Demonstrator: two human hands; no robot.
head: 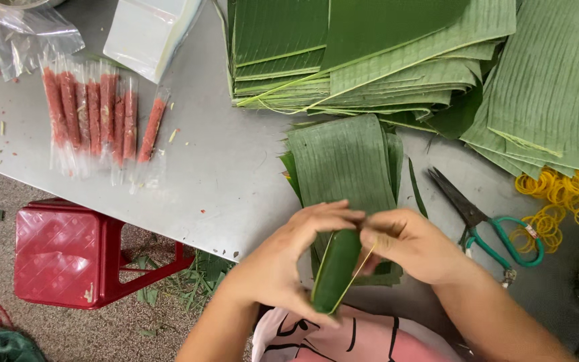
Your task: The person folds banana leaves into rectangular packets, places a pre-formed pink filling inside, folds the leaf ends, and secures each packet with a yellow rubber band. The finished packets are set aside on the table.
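Green is the colour of the leaf-wrapped roll (336, 270), which is held between both hands above the near edge of the grey table (229, 174). The left hand (289, 258) is closed around the roll from the left side, with the fingers curled over its top and its lower end. The right hand (407, 247) is closed at the upper end of the roll, and a yellow rubber band (358, 271) is pinched in its fingers and stretched along the side of the roll.

Just behind the hands, a small pile of cut banana leaf pieces (343, 164) is laid flat. Further back, one tall stack of folded leaves (356, 60) is seen, and another spread of leaves (547, 87) lies at the right. One pair of scissors (480, 218) with green handles is placed beside the right hand. A loose heap of yellow rubber bands (557, 201) lies near the scissors; they cannot be counted exactly.

At the left, about seven thin pink sausages in clear plastic sleeves (95, 117) are lined side by side. A stack of empty clear bags (149, 30) is placed behind them. One red plastic stool (68, 251) stands on the floor under the table edge.
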